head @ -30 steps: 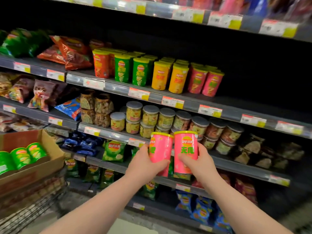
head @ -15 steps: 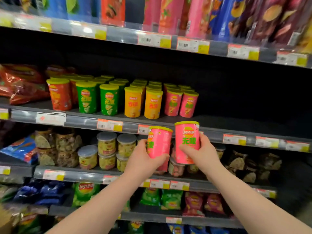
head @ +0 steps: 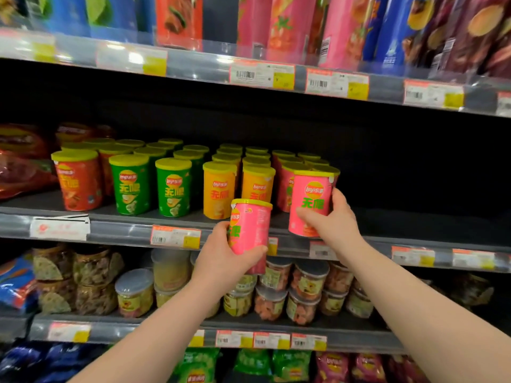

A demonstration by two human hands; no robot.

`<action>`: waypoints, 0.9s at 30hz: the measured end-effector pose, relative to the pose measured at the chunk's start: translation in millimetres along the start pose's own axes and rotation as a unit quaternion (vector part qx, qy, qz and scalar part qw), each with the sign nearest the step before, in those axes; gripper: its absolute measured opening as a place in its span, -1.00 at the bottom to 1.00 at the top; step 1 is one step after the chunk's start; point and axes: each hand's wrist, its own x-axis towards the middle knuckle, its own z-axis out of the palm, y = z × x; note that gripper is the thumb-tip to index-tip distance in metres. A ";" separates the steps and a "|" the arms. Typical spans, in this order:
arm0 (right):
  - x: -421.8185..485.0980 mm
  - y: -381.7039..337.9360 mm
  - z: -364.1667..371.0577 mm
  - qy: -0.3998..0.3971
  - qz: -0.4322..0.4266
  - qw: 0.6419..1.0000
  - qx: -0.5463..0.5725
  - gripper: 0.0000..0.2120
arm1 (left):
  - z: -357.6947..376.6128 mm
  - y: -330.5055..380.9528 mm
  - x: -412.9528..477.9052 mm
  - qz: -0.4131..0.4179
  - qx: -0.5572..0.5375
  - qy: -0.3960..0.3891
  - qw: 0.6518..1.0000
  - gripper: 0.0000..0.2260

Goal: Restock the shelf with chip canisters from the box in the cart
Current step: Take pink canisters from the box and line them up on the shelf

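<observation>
Hands [head: 329,221] gripping pink Lay's canisters [head: 311,204], 无限 label

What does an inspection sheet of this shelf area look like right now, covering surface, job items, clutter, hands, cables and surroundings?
Surface: dark middle shelf, bare to the right of the canister rows.
Job's things: two pink cardboard chip canisters with yellow lids; one at the shelf's front edge, beside the pink row; the other held lower, in front of the shelf edge.
Clutter: torn white label on the shelf rail.
Hands: left hand fingers wrapped around the lower canister; right hand gripping the upper one.
Cables: nothing seen.
Surroundings: red, green, orange and pink canister rows; clear plastic snack tubs below; tall tubes above, blurred.
</observation>
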 end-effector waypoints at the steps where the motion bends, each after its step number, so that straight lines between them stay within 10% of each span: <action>1: 6.9 -1.1 2.2 -0.002 0.000 1.000 0.004 -0.35 | -0.5 0.6 2.1 0.000 0.002 0.003 1.000 -0.45; 27: 80.4 36.2 22.9 -0.108 0.011 0.991 -0.081 -0.36 | 26.7 13.4 27.5 -0.022 0.034 0.102 0.994 -0.43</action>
